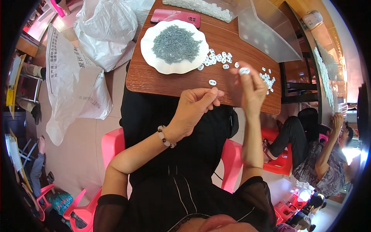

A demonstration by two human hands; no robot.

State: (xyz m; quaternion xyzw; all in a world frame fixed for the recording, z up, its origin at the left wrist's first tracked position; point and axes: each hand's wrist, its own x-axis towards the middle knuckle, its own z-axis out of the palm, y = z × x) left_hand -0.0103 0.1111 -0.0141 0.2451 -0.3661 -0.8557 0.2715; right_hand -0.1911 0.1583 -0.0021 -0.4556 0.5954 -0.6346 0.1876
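Observation:
My right hand (252, 89) is raised over the right side of the brown table, pinching a small white oval piece (244, 70) with dark marks on it. Closer to the table's front edge, my left hand (197, 108) has its thumb pressed against curled fingers; whatever sits between them is hidden. One white two-holed oval piece (212, 82) lies by itself just beyond my left hand. Several more white oval pieces (219, 58) are scattered beside a scalloped white plate (147, 54). Tiny grey spring-like pieces (176, 44) are heaped on that plate.
Smaller white pieces (267, 80) form a loose pile at the table's right. A pink phone (174, 16) lies behind the plate. Translucent bins (266, 33) stand at the back right. White sacks (77, 89) rest on the floor at left. Another person (324, 162) sits at right.

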